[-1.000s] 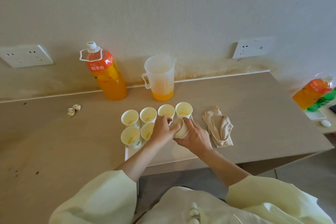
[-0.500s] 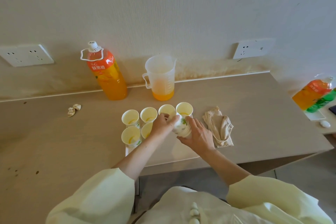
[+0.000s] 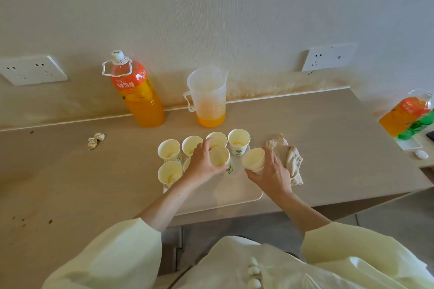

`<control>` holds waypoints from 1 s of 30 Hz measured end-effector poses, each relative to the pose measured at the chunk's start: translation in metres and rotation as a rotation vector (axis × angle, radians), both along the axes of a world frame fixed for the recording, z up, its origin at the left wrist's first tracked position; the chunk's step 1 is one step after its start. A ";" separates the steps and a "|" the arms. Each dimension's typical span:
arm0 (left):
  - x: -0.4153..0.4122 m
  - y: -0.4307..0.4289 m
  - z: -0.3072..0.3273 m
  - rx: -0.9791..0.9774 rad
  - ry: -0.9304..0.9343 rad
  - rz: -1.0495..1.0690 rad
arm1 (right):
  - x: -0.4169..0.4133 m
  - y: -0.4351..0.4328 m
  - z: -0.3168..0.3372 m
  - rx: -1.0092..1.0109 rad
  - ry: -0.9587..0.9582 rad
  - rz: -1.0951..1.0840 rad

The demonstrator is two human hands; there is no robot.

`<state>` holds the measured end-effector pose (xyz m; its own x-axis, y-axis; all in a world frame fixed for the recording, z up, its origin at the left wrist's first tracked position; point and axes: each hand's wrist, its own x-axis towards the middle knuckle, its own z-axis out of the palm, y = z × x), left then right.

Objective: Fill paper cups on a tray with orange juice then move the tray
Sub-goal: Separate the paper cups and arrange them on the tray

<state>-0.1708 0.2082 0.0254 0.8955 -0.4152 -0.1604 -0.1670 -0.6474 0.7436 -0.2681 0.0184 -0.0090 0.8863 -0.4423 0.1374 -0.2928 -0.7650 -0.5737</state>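
Counter [image 3: 305, 129]: pale wood-tone top set against the wall [image 3: 211, 19]. It carries dark spots [image 3: 23, 220] at its near left.
Wall: off-white and textured, with brownish staining [image 3: 270, 82] just above the counter's back edge. One socket plate [image 3: 32, 70] is at the left and a second socket [image 3: 328, 57] at the right.
Floor [image 3: 387, 220]: grey, visible beyond the counter's front edge.
Tray [image 3: 225, 195]: white, flat on the counter near the front edge.
Paper cups [image 3: 239, 141]: a back row of four and two more at the front left, all upright on the tray. Several hold a little orange juice at the bottom.
Left grip [image 3: 202, 166]: fingers curled round a single cup [image 3: 219, 157], upright over the tray behind the front row. Contact with the tray cannot be told.
Right grip [image 3: 272, 173]: fingers closed round a nested cup stack [image 3: 254, 159], tilted, at the tray's right edge.
Juice bottle [image 3: 137, 94]: capped, upright at the back left.
Measuring jug [image 3: 207, 98]: clear, beside the bottle, with juice low in it.
Cloth [image 3: 288, 155]: beige, crumpled, just right of the tray.
Paper scrap [image 3: 95, 139]: crumpled, at the left and well apart from the tray.
Far right: an orange bottle [image 3: 406, 115] and a green bottle [image 3: 420, 125].
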 end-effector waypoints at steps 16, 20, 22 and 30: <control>-0.006 -0.008 -0.022 0.258 -0.184 -0.085 | 0.003 0.006 0.000 0.046 0.024 0.064; -0.005 -0.011 -0.024 0.249 -0.184 -0.089 | 0.003 0.006 0.000 0.050 0.032 0.069; -0.005 -0.012 -0.025 0.241 -0.186 -0.092 | 0.003 0.005 0.000 0.052 0.027 0.074; -0.006 -0.014 -0.027 0.253 -0.209 -0.107 | 0.005 0.005 -0.001 0.047 0.019 0.082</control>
